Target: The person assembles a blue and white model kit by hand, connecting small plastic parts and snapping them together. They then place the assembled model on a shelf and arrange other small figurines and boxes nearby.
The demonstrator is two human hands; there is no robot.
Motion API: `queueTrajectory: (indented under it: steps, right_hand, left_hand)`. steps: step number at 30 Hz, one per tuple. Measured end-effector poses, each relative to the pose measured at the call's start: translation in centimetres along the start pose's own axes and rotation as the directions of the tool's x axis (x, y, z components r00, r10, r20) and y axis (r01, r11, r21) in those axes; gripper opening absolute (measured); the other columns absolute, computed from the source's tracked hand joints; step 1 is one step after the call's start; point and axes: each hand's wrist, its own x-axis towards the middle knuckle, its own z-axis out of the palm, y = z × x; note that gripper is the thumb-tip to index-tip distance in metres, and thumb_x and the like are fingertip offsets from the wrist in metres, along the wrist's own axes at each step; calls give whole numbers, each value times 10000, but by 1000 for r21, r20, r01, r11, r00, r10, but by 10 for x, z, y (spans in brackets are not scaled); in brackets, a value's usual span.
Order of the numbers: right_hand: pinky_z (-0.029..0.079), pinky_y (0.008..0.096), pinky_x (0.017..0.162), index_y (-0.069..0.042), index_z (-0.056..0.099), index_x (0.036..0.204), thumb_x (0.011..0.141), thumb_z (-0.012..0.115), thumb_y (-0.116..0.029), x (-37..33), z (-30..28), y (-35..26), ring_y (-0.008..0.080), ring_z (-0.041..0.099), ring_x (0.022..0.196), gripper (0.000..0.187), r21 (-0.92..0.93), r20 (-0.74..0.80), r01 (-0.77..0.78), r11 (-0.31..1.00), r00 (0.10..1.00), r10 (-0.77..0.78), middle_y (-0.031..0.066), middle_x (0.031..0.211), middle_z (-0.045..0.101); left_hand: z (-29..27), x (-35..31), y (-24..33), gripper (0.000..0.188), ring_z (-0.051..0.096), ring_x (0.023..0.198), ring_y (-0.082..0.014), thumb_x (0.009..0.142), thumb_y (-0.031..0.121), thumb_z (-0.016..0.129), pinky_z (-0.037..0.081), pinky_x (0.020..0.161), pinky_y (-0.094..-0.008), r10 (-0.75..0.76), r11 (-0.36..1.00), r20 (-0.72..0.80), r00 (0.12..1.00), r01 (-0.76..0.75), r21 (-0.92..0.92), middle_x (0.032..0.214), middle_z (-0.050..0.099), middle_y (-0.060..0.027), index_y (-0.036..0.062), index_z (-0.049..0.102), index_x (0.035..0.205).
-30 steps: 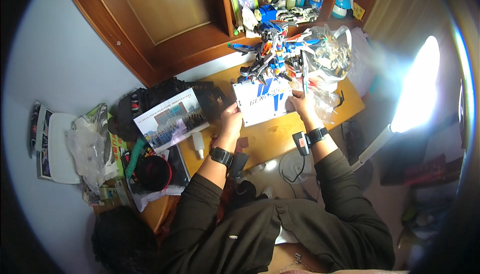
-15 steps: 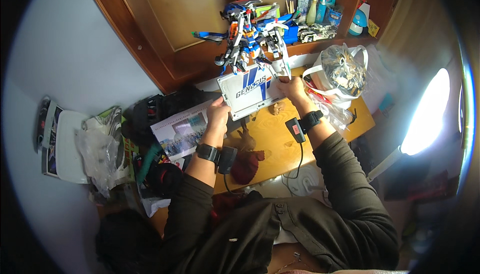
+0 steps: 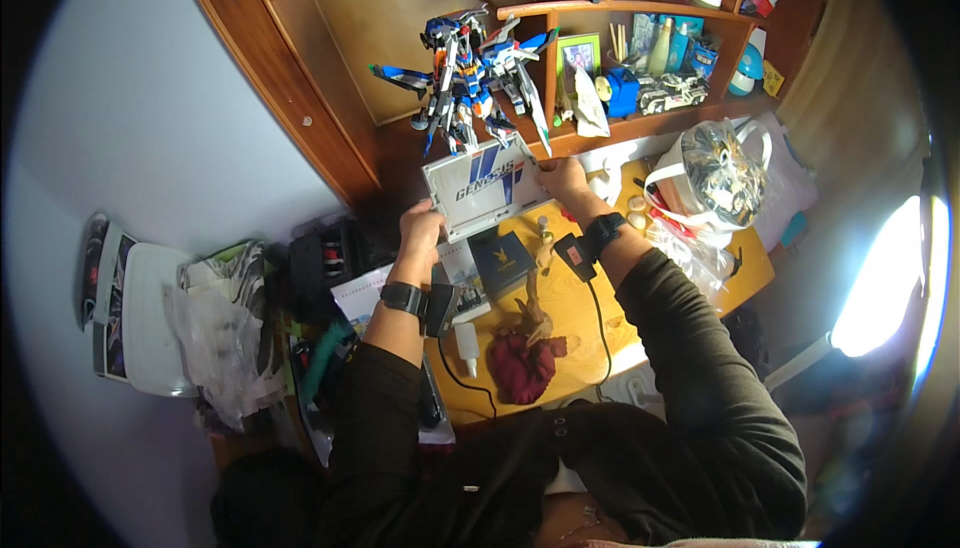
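Observation:
A toy robot model point(image 3: 462, 83) in blue, white and orange, with spread wing-like parts, stands on a white display base point(image 3: 480, 210) with blue stripes and dark lettering. I hold this base up, tilted, over the far part of the desk. My left hand point(image 3: 421, 228) grips its left side, thumb on the edge. At the right side my right hand point(image 3: 566, 181) closes on the edge near the corner. The fingers behind the base are hidden. Each wrist wears a dark strap with a small black box.
Below lie a dark blue box point(image 3: 502, 262), a white bottle point(image 3: 467, 346) and a dark red cloth point(image 3: 524, 368). A white handled bag point(image 3: 690, 183) stands at right, near a lit lamp point(image 3: 880, 283). A wooden shelf point(image 3: 640, 10) rises behind the model.
The view has shifted. Against the shelf, the model and base have moved left and away from me, uncovering a green picture frame. The dark blue box and white bottle now show on the desk.

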Motion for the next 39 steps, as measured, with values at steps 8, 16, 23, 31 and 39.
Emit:
queueTrajectory:
  steps: [8,16,23,31,39]
  right_hand:
    - [507,353,679,-63,691,804,663,631,-327,60,38,-3,295,643,720,305,-6,11,39,999,999,-39,169,700,641]
    - [506,365,720,-34,685,816,673,611,-311,106,66,-18,317,638,765,320,-46,44,63,997,997,-61,197,762,643]
    - [504,358,719,-72,697,838,671,601,-281,120,79,-22,305,640,752,284,-65,68,100,993,993,-96,174,765,650]
    - [505,356,710,-89,699,810,655,607,-276,130,95,-12,296,639,731,259,-12,97,81,997,992,-79,158,737,650]
    - [502,365,704,-73,691,759,640,618,-272,137,104,-11,302,631,722,244,-70,134,100,993,987,-90,167,712,635]
  left_hand:
    - [-27,70,2,469,608,832,-208,696,-68,450,497,724,-301,28,999,-14,999,-28,40,1006,617,-98,-28,561,1150]
    - [-49,124,-4,409,591,754,-193,691,-75,456,466,649,-276,-17,999,-93,996,21,46,943,618,-97,-37,592,1075]
    - [-55,145,-10,378,506,573,-139,652,-89,464,371,503,-253,-18,998,-92,996,24,64,778,593,-57,-24,632,985]
    - [-57,165,-14,375,532,609,-142,661,-81,468,408,548,-260,16,970,-176,984,27,241,788,607,-54,-18,653,981]
    - [-53,166,-5,389,582,723,-148,682,-76,446,452,642,-268,84,934,-207,975,-4,357,828,642,-53,4,662,996]
